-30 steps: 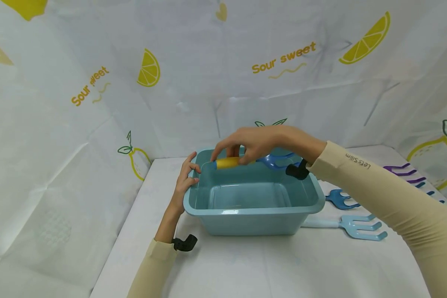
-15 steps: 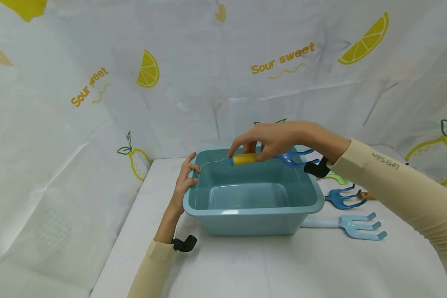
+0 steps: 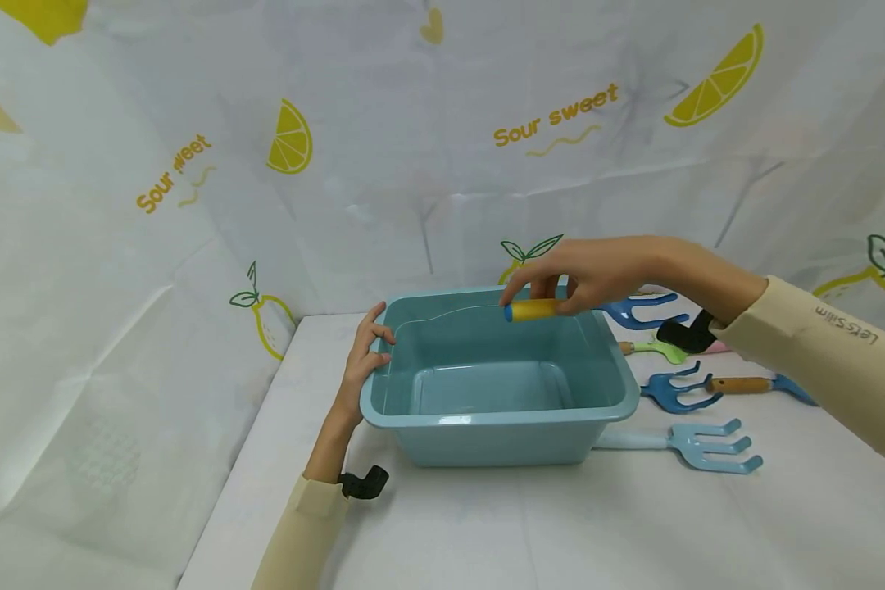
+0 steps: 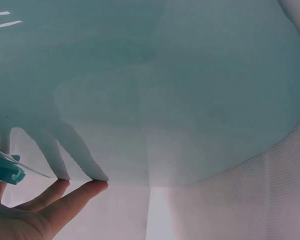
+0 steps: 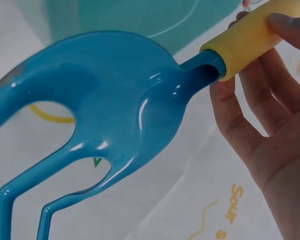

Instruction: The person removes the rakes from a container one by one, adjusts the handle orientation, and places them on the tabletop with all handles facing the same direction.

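Observation:
A blue hand rake (image 5: 125,95) with bent tines and a yellow handle is held by my right hand (image 3: 597,266). Thumb and fingers pinch that handle (image 3: 534,309) above the back right part of a teal basin (image 3: 487,418), and the tines reach out past the basin's right side. My left hand (image 3: 361,360) grips the basin's left rim, with fingertips lapping over the edge. In the left wrist view, two fingers (image 4: 72,202) of this hand touch the glossy basin wall, which mirrors them.
Right of the basin lie several garden tools: a light blue hand rake (image 3: 711,448), a darker blue rake (image 3: 671,393), a wooden-handled blue tool (image 3: 741,385) and a green one (image 3: 664,349). A white lemon-print cloth (image 3: 383,164) hangs behind the table.
My right hand has carried the blue rake rightward, from over the basin's left-centre toward its right rim. Tools formerly behind the sleeve now show. The left hand stays on the rim.

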Motion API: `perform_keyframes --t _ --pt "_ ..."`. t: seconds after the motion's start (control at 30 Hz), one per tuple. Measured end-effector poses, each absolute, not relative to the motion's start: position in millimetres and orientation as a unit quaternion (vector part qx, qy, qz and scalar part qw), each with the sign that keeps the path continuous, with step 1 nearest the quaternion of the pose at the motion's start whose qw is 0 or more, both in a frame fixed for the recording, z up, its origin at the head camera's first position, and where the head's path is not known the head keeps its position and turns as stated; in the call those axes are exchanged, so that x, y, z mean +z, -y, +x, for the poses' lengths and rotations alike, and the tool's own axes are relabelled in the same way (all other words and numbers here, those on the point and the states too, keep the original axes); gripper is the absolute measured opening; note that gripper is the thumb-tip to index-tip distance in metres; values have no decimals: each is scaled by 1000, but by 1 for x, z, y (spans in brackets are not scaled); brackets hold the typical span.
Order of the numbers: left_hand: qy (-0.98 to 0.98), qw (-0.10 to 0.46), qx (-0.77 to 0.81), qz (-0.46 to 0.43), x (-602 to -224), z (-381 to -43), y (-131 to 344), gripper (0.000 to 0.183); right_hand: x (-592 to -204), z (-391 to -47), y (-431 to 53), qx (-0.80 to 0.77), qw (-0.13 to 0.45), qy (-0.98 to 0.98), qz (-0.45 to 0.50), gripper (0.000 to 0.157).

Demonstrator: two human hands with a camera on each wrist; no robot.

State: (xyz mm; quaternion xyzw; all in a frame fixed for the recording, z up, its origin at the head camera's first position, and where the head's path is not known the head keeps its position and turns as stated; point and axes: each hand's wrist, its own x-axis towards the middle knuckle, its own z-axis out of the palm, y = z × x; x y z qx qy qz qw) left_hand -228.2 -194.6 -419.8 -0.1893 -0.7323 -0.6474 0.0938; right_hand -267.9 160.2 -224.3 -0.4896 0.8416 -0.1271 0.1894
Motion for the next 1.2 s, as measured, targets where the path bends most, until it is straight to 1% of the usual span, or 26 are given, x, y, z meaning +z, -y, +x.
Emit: perform_keyframes --t 0.1,0.5,0.77,1.13,1.2 --pt "731 95 -649 -190 -420 -228 195 29 -226 -269 -171 -125 184 -847 -482 59" --pt "737 96 -643 -182 -420 -227 194 34 -231 -262 -212 -123 187 -874 -430 55" --pt "737 94 -645 -179 -419 -227 194 33 -243 -260 -249 -135 200 -889 -389 56" --pt "738 97 -644 -179 -418 -227 194 34 -267 -256 -297 -160 193 -905 -343 57" --pt "738 96 -643 -181 -419 -228 194 33 -272 -255 -307 -157 195 -909 -333 55"
